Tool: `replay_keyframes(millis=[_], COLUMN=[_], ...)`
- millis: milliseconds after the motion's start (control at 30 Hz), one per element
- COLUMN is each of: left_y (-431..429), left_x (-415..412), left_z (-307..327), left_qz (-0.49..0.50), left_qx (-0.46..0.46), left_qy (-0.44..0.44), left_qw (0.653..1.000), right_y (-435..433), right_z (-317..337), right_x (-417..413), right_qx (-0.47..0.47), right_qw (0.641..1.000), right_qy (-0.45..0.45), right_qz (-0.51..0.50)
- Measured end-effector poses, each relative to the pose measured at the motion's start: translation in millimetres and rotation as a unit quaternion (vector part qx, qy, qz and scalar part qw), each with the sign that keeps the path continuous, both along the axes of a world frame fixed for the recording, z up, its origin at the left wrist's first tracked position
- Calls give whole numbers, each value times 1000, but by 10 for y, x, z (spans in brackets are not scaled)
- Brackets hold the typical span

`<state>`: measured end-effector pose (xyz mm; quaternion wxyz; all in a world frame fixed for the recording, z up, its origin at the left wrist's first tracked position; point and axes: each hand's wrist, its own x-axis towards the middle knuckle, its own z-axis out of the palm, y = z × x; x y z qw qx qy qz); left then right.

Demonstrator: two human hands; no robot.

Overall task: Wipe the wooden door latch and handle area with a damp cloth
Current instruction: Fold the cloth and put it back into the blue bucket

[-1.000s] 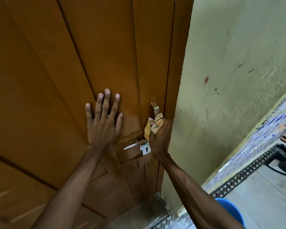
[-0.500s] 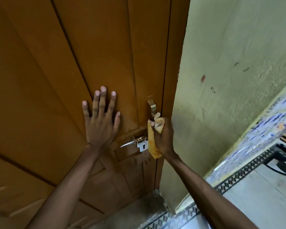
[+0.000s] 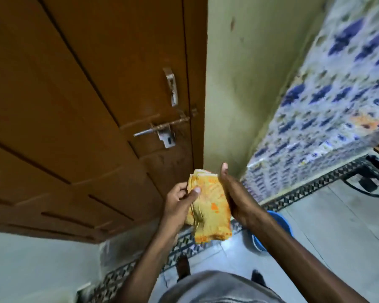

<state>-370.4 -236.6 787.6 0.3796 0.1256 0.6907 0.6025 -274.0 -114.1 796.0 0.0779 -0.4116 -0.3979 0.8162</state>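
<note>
The brown wooden door [image 3: 74,106] stands shut, with a metal handle [image 3: 171,87] near its right edge. Below the handle, the sliding bolt latch [image 3: 162,127] lies horizontal and reaches toward the frame. A yellow-orange cloth [image 3: 210,206] hangs between my hands, well below the latch and away from the door. My left hand [image 3: 179,202] pinches the cloth's upper left edge with thumb and fingers. My right hand [image 3: 232,193] holds its right side, fingers pointing up.
A pale green wall [image 3: 239,84] flanks the door's right side, with blue-patterned tiles [image 3: 326,106] beyond. A blue bucket [image 3: 276,228] sits on the grey floor under my right forearm. A black frame and cable [image 3: 370,182] lie at far right. My feet show at the bottom.
Both hands have left the door. The left hand came off the panel and the right pulled the cloth down from the latch; both now hold the cloth lower. The view has backed away.
</note>
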Motion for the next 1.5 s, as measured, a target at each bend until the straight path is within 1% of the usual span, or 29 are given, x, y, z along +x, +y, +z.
replay_keyframes(millis=[67,100,200,267,333,400,433,467,500,567,600,633,700,733,800,867,933,1067,1100,1133,1167,1200,1233,1267,1300,1333,1400,1467,1500], left_y=[49,97,268,360,417,470,515,545,579,646,686,732,815,867,968,1056,1127,1312,1370,1438,1511,1588,1651,1728,1799,1879,2005,2148,2193], left_x=[372,567,1124,1444,1762,2032,2163,2274,2371,2513,2563,2603,2655,2659,2665,2672,2710,2876,2934,3001,3074,3158,3232,3321,3408,3503,3672,3825,3891], left_z=[-119,-188,-427,-564,-681,-720,-719,-743,-759,-809,-841,-851,-850,-836,-857,-921,-1015,-1149,-1201,-1231,-1279,-1330,-1384,-1466,-1584,-1710,-1969,-2271,-2481], left_qz=[55,86,147,147,134,102,88,82,74,40,20,8,21,42,69,66,51,49,47,47,49,62,78,104,129,152,176,184,182], left_qx=[-19,-28,-53,-60,-49,-35,-37,-43,-53,-77,-88,-92,-89,-77,-66,-76,-98,-139,-144,-145,-150,-154,-157,-161,-166,-167,-168,-174,-172], left_qy=[-36,-49,-109,-181,-226,-223,-198,-168,-134,-86,-74,-78,-125,-177,-279,-322,-318,-313,-304,-297,-286,-279,-273,-269,-262,-262,-265,-261,-258], left_qw=[998,995,982,971,964,969,975,981,987,992,993,993,988,980,955,941,942,938,941,943,945,946,946,944,942,938,933,932,933], right_y=[49,94,239,382,554,716,784,831,864,907,923,935,960,980,1045,1123,1260,1605,1693,1771,1846,1921,1975,2054,2134,2215,2339,2413,2429], right_z=[-88,-149,-360,-469,-531,-561,-584,-611,-626,-728,-768,-787,-809,-794,-805,-905,-1016,-1204,-1264,-1323,-1409,-1505,-1590,-1719,-1817,-1955,-2204,-2555,-2702], right_x=[435,693,1419,1780,2072,2276,2369,2441,2503,2608,2651,2688,2786,2824,2913,3021,3127,3399,3447,3486,3518,3556,3589,3639,3675,3705,3752,3785,3761], right_qx=[-83,-100,-89,-72,-109,-191,-228,-241,-232,-161,-119,-97,-64,-18,103,199,219,192,190,181,152,92,8,-83,-152,-198,-235,-211,-148], right_qw=[996,994,991,992,991,981,974,970,972,986,990,992,991,988,964,935,928,918,920,931,947,967,983,988,985,980,971,975,985], right_qy=[18,17,-29,-53,-49,-30,-18,-14,-22,-44,-45,-38,-19,-15,-34,-29,-40,-38,-37,-36,-32,-20,-12,0,1,-8,-32,-37,-81], right_qz=[27,52,97,90,60,13,-7,-19,-16,25,54,76,116,150,243,292,299,346,340,315,280,236,185,131,85,35,-34,-62,-37])
